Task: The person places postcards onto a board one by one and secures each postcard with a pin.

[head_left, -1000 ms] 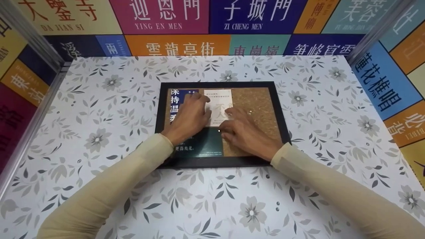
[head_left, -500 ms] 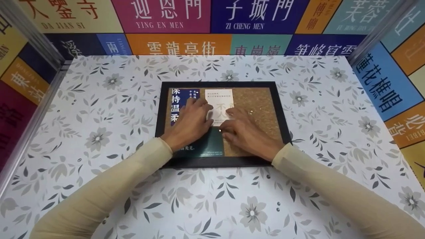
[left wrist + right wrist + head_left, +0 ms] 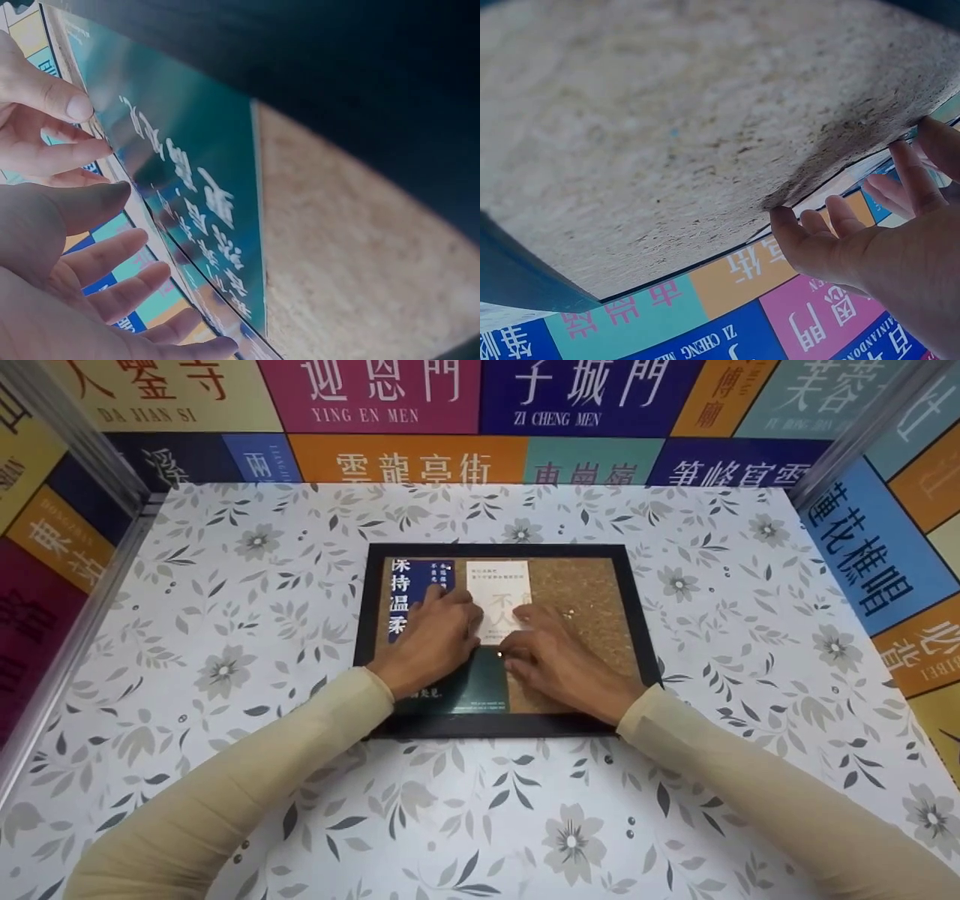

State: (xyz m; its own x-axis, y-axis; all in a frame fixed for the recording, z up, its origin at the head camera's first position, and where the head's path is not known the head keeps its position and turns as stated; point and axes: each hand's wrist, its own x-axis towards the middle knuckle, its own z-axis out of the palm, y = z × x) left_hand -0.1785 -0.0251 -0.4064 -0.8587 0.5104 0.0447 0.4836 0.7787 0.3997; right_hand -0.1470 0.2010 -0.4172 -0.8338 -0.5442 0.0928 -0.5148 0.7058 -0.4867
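Note:
A black-framed cork board (image 3: 592, 600) lies on the table and bears three cards. My left hand (image 3: 433, 637) rests over the blue card (image 3: 399, 596) and the green card (image 3: 480, 690), fingers loosely bent. In the left wrist view its fingertips (image 3: 120, 196) are at the green card's edge, with nothing gripped. My right hand (image 3: 566, 660) lies over bare cork and the lower right corner of the white card (image 3: 491, 585). Its fingertips (image 3: 781, 216) touch the board around the cards' edges. A small bright dot beside the right fingertips is too small to identify.
The table (image 3: 420, 817) has a white cloth with grey flowers and leaves. A colourful panel (image 3: 409, 457) with large characters stands behind it, and similar panels (image 3: 855, 562) flank both sides.
My left hand has slid slightly down and right, uncovering more of the blue card and the white card. My right hand holds nearly the same place on the board.

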